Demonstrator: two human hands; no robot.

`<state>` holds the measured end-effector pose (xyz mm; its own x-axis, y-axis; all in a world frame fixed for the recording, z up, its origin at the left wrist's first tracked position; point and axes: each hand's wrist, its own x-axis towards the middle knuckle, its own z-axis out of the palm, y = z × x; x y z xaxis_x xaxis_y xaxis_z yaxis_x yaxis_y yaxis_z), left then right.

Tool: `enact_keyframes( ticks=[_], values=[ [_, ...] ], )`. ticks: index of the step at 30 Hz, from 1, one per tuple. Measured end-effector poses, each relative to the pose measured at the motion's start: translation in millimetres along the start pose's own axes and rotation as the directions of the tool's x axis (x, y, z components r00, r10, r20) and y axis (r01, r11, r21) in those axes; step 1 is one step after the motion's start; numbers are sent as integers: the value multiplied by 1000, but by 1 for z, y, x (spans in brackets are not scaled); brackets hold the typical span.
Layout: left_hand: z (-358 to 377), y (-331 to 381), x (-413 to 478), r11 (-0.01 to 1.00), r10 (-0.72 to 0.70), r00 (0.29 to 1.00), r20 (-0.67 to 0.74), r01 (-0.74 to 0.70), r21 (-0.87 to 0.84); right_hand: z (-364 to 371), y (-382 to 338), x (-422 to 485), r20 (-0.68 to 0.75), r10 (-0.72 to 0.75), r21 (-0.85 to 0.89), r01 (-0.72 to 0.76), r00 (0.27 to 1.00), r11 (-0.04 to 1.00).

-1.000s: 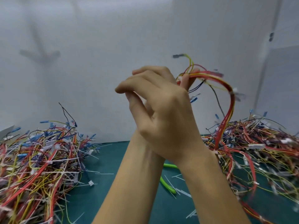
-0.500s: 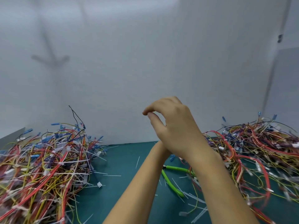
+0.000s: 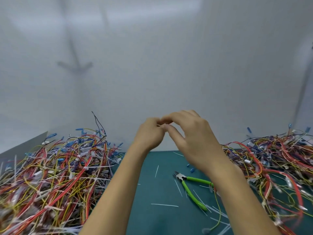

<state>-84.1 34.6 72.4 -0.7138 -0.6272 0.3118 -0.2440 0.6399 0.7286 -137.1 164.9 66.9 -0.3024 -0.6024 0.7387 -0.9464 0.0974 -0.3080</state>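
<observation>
Above the middle of the dark green table mat (image 3: 152,219), the left hand (image 3: 149,133) and the right hand (image 3: 191,138) are held up in the air with their fingertips meeting. All the fingers are curled in. I cannot tell if they pinch something tiny between them or just touch each other. Under the right arm, the small cutters with bright green handles (image 3: 186,185) lie flat on the mat. Their metal tip points up and left, and the handles are spread apart. One handle runs under the arm. Thin white cut plastic strips (image 3: 164,205) lie around the cutters. The bare mat makes an open lane down the middle, and both arms lie along it. On the left side, the big tangled heap of red, yellow and blue wires (image 3: 50,175) comes right up to the left arm. On the right side, another tangled heap of coloured wires (image 3: 279,158) reaches the right arm. The plain white wall (image 3: 152,65) stands at the mat's far edge.
</observation>
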Motion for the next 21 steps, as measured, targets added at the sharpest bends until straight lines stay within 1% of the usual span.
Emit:
enact_keyframes(
  ticks=[1,2,3,4,5,6,7,10,12,14,18,21],
  values=[
    [-7,-7,1,990,-8,998,-65,17,141,0,0,0,-2,0,3,0,1000,1000],
    [-15,-14,1,942,-12,990,-143,59,329,-1,1,0,-8,0,8,0,1000,1000],
    [-24,-23,1,864,-3,972,-236,121,489,-2,2,-1,-14,-1,10,1,1000,1000],
    [-34,-32,-1,783,13,950,-311,184,594,-2,2,-1,-16,-2,12,2,1000,1000],
    [-43,-40,-6,722,20,930,-367,240,649,-2,3,-1,-16,-1,15,1,1000,1000],
    [-50,-49,-8,676,2,913,-409,300,673,-3,3,-2,-12,0,18,0,1000,1000],
    [-58,-58,-10,652,-34,902,-430,346,674,-3,3,-1,-6,3,20,-3,1000,1000],
    [-73,-76,-13,605,-183,885,-428,445,661,-3,1,0,34,12,16,-13,999,1000],
    [-80,-84,-12,605,-243,873,-422,477,638,-3,0,-1,77,18,7,-18,997,1000],
    [-85,-89,-9,615,-258,871,-418,482,625,-3,-1,-2,113,20,3,-20,993,1000],
    [-89,-88,-3,579,-278,893,-354,450,679,-4,-1,-3,147,27,0,-28,989,1000],
    [-93,-86,0,588,-266,907,-327,422,690,-5,-1,-3,167,29,-5,-29,986,1000]
  ],
)
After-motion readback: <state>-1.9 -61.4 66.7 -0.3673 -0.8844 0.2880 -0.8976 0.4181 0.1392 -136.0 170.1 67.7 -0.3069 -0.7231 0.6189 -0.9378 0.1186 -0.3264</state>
